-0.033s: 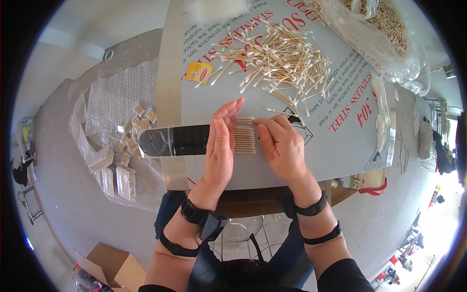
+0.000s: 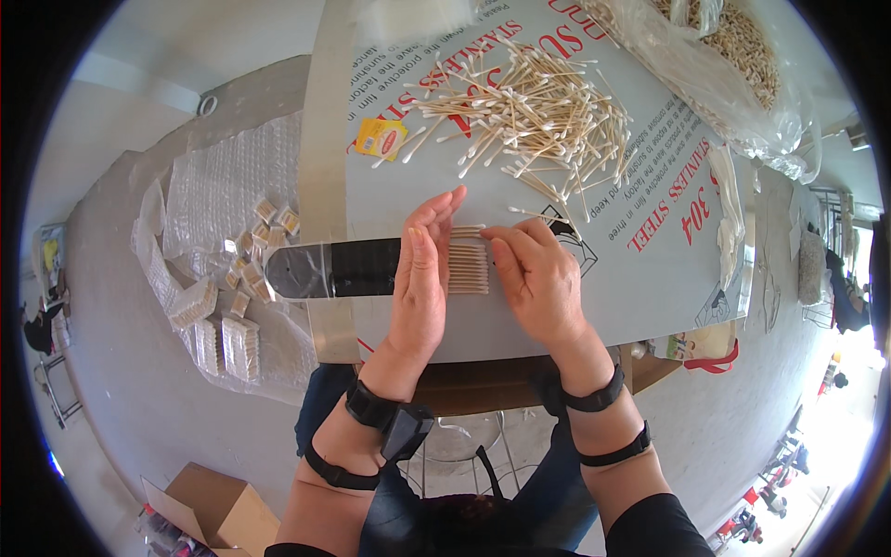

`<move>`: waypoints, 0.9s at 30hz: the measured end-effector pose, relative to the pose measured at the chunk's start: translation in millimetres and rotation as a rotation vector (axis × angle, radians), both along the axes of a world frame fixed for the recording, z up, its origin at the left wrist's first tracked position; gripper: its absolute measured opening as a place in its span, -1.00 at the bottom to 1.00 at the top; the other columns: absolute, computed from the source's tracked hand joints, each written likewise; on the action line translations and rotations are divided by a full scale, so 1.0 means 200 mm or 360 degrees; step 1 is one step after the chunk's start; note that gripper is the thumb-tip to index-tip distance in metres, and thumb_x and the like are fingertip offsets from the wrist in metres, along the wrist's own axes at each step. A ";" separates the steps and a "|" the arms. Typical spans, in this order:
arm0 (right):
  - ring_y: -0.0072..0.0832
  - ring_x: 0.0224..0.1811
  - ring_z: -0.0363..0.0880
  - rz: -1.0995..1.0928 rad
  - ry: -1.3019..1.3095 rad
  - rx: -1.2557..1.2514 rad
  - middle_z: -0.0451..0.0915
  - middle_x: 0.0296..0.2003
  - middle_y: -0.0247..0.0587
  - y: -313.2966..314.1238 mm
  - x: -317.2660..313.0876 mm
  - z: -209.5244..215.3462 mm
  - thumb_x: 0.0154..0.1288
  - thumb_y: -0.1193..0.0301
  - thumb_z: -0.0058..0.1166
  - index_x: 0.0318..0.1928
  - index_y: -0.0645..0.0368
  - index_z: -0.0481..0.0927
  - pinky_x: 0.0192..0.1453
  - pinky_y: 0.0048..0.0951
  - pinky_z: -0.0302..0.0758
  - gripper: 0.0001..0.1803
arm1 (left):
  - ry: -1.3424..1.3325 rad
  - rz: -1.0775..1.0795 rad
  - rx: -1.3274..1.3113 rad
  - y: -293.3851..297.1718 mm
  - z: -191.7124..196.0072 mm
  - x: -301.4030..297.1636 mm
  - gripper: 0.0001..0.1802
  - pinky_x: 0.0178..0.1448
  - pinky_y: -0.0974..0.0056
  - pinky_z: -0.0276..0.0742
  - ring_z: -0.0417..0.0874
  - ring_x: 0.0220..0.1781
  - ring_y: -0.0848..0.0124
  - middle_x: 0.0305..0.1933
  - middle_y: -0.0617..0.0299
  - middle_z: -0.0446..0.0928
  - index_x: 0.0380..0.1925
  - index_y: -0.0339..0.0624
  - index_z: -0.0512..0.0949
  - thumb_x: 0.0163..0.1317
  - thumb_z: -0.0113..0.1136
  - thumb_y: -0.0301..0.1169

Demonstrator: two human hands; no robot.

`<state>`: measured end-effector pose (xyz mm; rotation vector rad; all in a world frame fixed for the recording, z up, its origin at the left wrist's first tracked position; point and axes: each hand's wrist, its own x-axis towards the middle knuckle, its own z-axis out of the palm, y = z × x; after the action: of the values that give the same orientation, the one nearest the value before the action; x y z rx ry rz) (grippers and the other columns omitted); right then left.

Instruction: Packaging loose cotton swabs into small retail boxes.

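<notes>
A neat row of cotton swabs (image 2: pixel 469 271) lies side by side across the tabletop, their white tips lined up toward my right hand. On its edge beside them stands my left hand (image 2: pixel 422 278), fingers stretched out, the palm side against the swabs' left ends, which it hides. My right hand (image 2: pixel 546 288) pinches with thumb and forefinger at the tip of a swab at the far end of the row. Left of my left hand lies a long black strip (image 2: pixel 362 268) with a rounded, clear plastic-covered end, jutting past the table edge. Farther back is a loose heap of swabs (image 2: pixel 548 107).
A small yellow packet (image 2: pixel 380 138) lies left of the heap. Clear plastic bags (image 2: pixel 733 102) of swabs fill the far right corner. Bubble wrap (image 2: pixel 232 167) on the left holds several packed bundles (image 2: pixel 239 348). An open cardboard box (image 2: pixel 209 506) stands on the floor.
</notes>
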<state>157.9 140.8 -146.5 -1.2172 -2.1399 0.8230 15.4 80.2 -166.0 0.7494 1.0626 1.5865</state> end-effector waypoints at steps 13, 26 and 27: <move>-0.21 -0.16 0.74 0.0234 -0.0060 0.0255 0.70 -0.02 -0.24 0.03 -0.01 0.00 0.38 0.39 0.20 -0.12 0.12 0.74 -0.12 -0.29 0.68 -0.85 | -0.0008 0.0032 -0.0044 0.00 0.01 0.01 -0.32 0.71 0.14 -0.13 0.12 0.64 0.26 0.56 -0.03 0.22 0.44 -0.18 0.21 0.64 -0.49 0.10; -0.25 -0.18 0.72 0.0171 -0.0156 0.0289 0.70 -0.05 -0.29 0.03 0.00 0.02 0.32 0.48 0.22 -0.08 0.15 0.72 -0.13 -0.31 0.66 -0.82 | -0.0078 0.0023 -0.0080 0.00 0.01 0.00 -0.31 0.70 0.15 -0.08 0.15 0.63 0.25 0.54 -0.04 0.25 0.42 -0.19 0.23 0.63 -0.47 0.12; -0.23 -0.19 0.72 0.0141 -0.0154 0.0295 0.69 -0.05 -0.28 0.03 0.00 0.02 0.32 0.49 0.21 -0.07 0.16 0.71 -0.14 -0.31 0.66 -0.82 | -0.0079 0.0022 -0.0080 0.00 0.01 0.00 -0.31 0.70 0.15 -0.08 0.15 0.63 0.25 0.54 -0.04 0.25 0.42 -0.19 0.23 0.63 -0.47 0.12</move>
<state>157.0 146.7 -142.0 -1.0938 -2.3049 0.5965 16.1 79.6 -163.8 0.6669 1.0699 1.5764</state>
